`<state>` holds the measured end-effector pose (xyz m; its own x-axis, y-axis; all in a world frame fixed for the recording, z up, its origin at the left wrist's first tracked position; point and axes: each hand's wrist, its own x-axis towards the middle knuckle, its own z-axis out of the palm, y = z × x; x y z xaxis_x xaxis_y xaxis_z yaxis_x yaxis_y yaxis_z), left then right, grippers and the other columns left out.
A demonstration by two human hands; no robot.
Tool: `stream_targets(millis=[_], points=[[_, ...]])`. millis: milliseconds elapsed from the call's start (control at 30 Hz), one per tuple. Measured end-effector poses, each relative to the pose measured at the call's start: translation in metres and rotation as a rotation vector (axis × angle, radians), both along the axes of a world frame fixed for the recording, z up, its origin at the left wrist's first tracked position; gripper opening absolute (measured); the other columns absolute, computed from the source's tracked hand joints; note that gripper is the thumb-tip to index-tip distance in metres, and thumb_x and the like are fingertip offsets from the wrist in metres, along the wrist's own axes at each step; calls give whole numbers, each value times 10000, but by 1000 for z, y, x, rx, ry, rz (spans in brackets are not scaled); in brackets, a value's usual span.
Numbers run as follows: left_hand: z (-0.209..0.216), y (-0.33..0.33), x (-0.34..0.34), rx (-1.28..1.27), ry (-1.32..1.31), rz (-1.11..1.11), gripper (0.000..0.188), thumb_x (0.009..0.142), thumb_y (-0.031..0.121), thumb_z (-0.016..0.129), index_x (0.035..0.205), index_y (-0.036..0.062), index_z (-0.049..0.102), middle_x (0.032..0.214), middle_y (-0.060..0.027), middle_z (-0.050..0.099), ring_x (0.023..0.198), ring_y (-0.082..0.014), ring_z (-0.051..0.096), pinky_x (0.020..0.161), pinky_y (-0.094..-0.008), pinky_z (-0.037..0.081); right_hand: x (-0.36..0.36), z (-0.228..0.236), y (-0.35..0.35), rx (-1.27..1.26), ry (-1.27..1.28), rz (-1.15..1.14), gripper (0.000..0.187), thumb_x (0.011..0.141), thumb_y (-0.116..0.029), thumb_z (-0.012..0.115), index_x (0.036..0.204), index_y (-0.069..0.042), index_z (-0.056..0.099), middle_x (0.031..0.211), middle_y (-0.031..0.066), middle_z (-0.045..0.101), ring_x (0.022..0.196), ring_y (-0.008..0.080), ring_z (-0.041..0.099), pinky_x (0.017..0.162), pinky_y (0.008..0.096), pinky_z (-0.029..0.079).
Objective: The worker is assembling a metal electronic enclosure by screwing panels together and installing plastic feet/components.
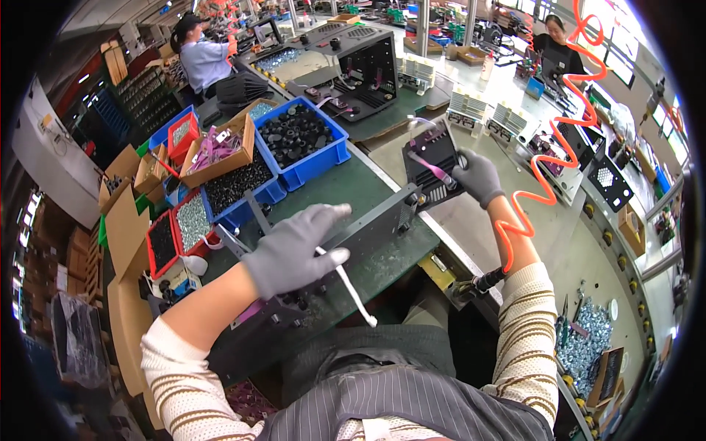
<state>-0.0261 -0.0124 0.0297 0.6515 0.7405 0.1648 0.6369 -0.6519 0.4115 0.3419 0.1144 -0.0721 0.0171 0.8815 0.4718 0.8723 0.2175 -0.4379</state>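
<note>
My right hand (479, 178), in a grey glove, has its fingers closed on the edge of a black metal panel (434, 141). A purple strip (439, 173) with a clear end lies across that panel. The panel is tilted up beside the far end of a long black metal frame (376, 220), close to or touching it. My left hand (294, 250), also gloved, is over the frame's near left part with thumb and fingers spread. A white cable (353, 291) hangs from beneath its thumb toward my lap; my palm hides where the cable starts.
A blue bin (312, 173) of black round parts, a cardboard box (244, 153) of purple parts and red bins (176, 229) stand left. An orange coiled hose (540, 197) hangs at right. Loose metal hardware (586, 342) lies lower right. Two people work farther off, near a black cabinet (360, 70).
</note>
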Motion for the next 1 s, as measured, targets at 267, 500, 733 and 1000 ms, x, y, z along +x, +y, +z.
stream_targets(millis=[267,500,733,1000], points=[[-34,0,-6,-143,313,104,493,890,303,491,1306,64,381,1001,-197,604,868,-378,596,772,-446,462,-75,54,-26,-233,-226,202,558,708,-332,610,1213,-108,532,801,180,648,776,354,628,718,424,494],[-41,-1,-10,-116,259,109,293,886,347,491,997,78,521,859,-144,614,835,-339,600,698,-460,460,-47,6,0,-777,618,439,622,803,-403,630,1254,-8,464,994,86,620,915,200,585,808,325,451],[-40,2,-10,-185,207,86,301,877,357,511,940,63,520,804,-150,591,793,-354,592,684,-460,453,-73,8,-10,-712,727,468,561,783,-282,636,1223,43,510,1017,67,591,917,121,535,833,250,427],[-38,-5,-11,-191,184,67,290,869,340,528,897,52,504,786,-146,581,778,-359,584,670,-454,450,-86,-1,-8,-792,946,622,625,735,-269,680,1223,75,493,964,97,603,856,146,568,766,256,454]])
